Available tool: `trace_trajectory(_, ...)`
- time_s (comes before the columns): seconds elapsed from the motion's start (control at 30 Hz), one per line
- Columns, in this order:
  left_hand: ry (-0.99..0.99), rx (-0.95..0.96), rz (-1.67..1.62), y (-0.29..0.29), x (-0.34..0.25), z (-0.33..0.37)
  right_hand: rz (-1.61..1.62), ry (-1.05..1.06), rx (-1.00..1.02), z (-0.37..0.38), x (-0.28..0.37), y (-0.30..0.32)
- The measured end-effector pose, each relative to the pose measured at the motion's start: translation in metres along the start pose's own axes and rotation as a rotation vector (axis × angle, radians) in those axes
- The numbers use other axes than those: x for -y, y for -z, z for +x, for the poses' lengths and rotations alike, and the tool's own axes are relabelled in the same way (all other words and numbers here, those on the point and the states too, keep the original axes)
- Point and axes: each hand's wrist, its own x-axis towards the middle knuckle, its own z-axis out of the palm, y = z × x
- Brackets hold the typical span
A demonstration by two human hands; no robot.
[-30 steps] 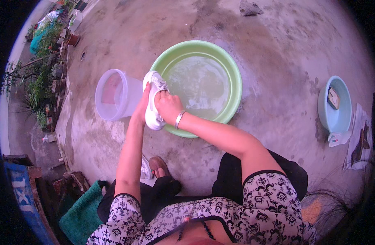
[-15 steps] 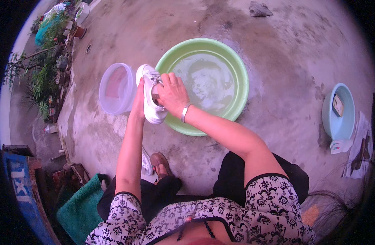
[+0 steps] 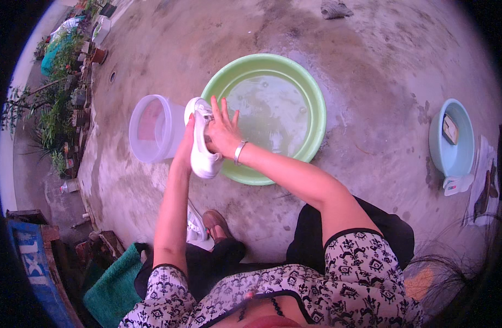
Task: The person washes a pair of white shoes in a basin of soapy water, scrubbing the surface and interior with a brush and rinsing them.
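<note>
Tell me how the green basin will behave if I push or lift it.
The green basin holds water, so it should feel heavy and would probably slosh if shoved. Being wide and set on the floor, it seems unlikely to tip. Its wall looks like plastic, so it might flex if lifted by one side.

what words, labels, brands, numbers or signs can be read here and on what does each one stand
Blue panel, lower left: large pale characters; I don't copy out wording.
White item by the light-blue basin: small coloured marking, too small to read.
Small block inside that basin: any print is too small to read.
Held white shoe: no lettering I can make out.
</note>
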Motion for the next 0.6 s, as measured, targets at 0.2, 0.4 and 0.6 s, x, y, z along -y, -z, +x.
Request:
trace_trajectory(0.2, -0.099, -0.107, 0.04, 0.009, -0.032, -0.009, 0.088, 0.164, 0.021, -0.02, 0.043, 0.006)
trace_trajectory(0.4, -0.153, -0.076, -0.094, 0.03, -0.027, 0.008, -0.036, 0.257, -0.028, 0.0, 0.033, 0.027)
trace_trajectory(0.6, -0.247, -0.1, -0.112, 0.009, -0.012, -0.002, -0.057, 0.146, -0.184, -0.001, 0.023, 0.015)
